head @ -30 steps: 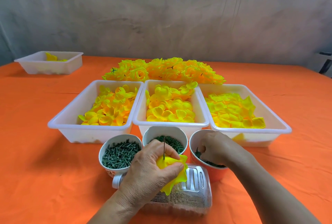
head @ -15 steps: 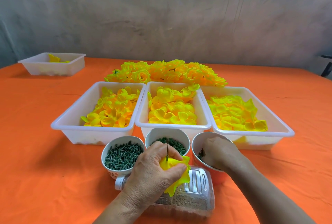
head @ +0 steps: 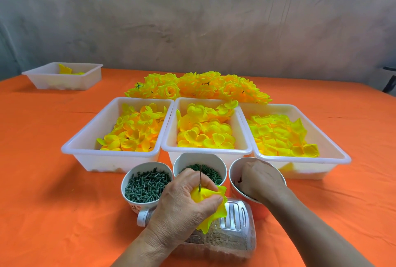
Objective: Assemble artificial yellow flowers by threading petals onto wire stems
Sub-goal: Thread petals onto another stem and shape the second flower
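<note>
Orange cloth covers the whole worktop (head: 42,181), and behind it stands a grey, stained wall (head: 192,20). On the cloth three white trays sit side by side, the left tray (head: 70,148), the middle tray (head: 205,151) and the right tray (head: 300,159), each holding loose petals (head: 137,129). A far tray (head: 62,82) stands well apart at the back left with only a few yellow pieces in it. Behind the three trays lies a pile of finished flowers (head: 199,86).

In front of the trays we have three cups: the left cup (head: 122,187) with green pegs (head: 145,187), the middle cup (head: 199,159) with green rings (head: 211,170), and the right cup (head: 257,211), whose dark contents we cannot identify. A clear bottle (head: 231,239) lies on its side nearest to us.

Our left hand (head: 182,202) has its grip clamped on a petal bundle (head: 205,195), with fingers and thumb curled round it above the bottle. The wire stem (head: 200,177) rises from the bundle nearly upright.

Our right hand (head: 261,181) reaches down into the right cup, near the stem on its right side. The fingers are hidden by the cup wall, so we cannot tell if this grip is together on a part or apart.

We judge that the next piece must travel leftwards to the wire tip and then slide down along the wire's long axis. The right hand is the free one for this.
</note>
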### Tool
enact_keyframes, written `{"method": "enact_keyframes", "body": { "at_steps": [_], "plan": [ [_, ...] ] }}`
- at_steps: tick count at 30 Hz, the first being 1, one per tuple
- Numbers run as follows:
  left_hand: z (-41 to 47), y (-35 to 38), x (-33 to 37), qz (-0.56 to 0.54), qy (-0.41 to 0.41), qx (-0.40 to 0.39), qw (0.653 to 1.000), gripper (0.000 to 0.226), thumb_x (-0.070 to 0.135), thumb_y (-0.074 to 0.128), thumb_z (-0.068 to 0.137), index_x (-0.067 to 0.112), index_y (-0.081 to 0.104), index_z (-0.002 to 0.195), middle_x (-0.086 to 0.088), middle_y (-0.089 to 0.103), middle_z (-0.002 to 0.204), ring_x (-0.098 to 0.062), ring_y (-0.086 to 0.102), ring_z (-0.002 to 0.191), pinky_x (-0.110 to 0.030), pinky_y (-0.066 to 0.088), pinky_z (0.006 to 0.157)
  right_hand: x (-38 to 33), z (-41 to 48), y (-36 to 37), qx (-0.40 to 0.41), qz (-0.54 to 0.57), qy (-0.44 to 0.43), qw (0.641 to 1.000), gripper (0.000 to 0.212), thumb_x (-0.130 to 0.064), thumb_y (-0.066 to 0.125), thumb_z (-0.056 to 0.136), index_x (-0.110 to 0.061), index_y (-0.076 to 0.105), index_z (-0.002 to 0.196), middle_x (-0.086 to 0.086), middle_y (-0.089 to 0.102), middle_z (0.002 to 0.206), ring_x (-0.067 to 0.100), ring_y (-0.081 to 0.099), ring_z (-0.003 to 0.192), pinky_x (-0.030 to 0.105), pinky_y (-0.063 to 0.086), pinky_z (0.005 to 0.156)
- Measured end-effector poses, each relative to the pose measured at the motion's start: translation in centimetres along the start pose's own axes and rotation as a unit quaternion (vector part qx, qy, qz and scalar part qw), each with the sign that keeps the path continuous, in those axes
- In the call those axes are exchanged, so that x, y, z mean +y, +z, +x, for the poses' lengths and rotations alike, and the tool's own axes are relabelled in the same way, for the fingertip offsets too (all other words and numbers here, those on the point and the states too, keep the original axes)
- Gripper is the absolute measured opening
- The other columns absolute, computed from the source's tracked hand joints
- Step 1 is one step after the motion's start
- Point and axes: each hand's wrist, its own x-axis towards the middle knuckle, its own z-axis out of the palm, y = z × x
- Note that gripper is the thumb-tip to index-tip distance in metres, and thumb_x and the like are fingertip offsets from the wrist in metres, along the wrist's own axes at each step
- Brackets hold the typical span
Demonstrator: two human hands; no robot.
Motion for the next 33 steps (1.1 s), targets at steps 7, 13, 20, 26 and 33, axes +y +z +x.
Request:
{"method": "enact_keyframes", "body": {
  "at_steps": [7, 13, 20, 26, 33],
  "plan": [
    [0.0, 0.0, 0.1, 0.0, 0.003, 0.006, 1.0, 0.034, 0.062, 0.061, 0.056, 0.045, 0.065, 0.086, 0.019, 0.062, 0.092, 0.0, 0.06, 0.093, -0.01, 0.042, 0.076, 0.1, -0.5, -0.3, 0.021, 0.022, -0.01, 0.999, 0.026, -0.029, 0.05, 0.085, -0.033, 0.062, 0.108, -0.008, 0.064, 0.116, 0.02, 0.06, 0.109, 0.028, 0.047, 0.087],
    [0.0, 0.0, -0.1, 0.003, 0.001, 0.002, 1.0, 0.034, 0.063, 0.062, 0.056, 0.046, 0.065, 0.085, 0.022, 0.061, 0.095, 0.003, 0.059, 0.093, -0.005, 0.04, 0.074, 0.8, -0.8, -2.3, -0.033, 0.046, 0.056, 0.997, 0.02, -0.019, 0.052, 0.078, -0.027, 0.066, 0.089, 0.001, 0.065, 0.098, 0.024, 0.06, 0.092, 0.023, 0.039, 0.064],
    [0.0, 0.0, -0.1, -0.001, -0.001, 0.003, 1.0, 0.034, 0.062, 0.062, 0.056, 0.046, 0.065, 0.086, 0.022, 0.061, 0.096, 0.002, 0.059, 0.092, -0.009, 0.043, 0.072, 1.8, -2.4, -3.8, -0.026, 0.645, 0.086, 0.759, 0.02, 0.01, 0.052, 0.082, -0.008, 0.053, 0.074, 0.014, 0.061, 0.07, 0.021, 0.059, 0.057, 0.026, 0.046, 0.051],
    [-0.1, -0.1, 0.0, -0.012, -0.007, 0.002, 1.0, 0.032, 0.06, 0.063, 0.057, 0.044, 0.066, 0.085, 0.019, 0.062, 0.094, 0.0, 0.06, 0.09, -0.018, 0.05, 0.074, 1.2, -3.2, -4.5, -0.032, 0.787, 0.043, 0.614, 0.018, 0.011, 0.057, 0.086, -0.006, 0.057, 0.093, 0.012, 0.065, 0.071, 0.019, 0.062, 0.058, 0.021, 0.049, 0.047],
    [-0.2, -0.1, 0.0, -0.015, -0.013, 0.0, 1.0, 0.031, 0.061, 0.063, 0.057, 0.044, 0.066, 0.084, 0.018, 0.061, 0.092, -0.001, 0.06, 0.086, -0.03, 0.055, 0.075, 1.2, -2.9, -3.4, 0.05, 0.585, 0.09, 0.804, 0.019, 0.004, 0.06, 0.084, -0.014, 0.067, 0.083, 0.007, 0.061, 0.067, 0.02, 0.052, 0.059, 0.03, 0.046, 0.057]
  ]
}}
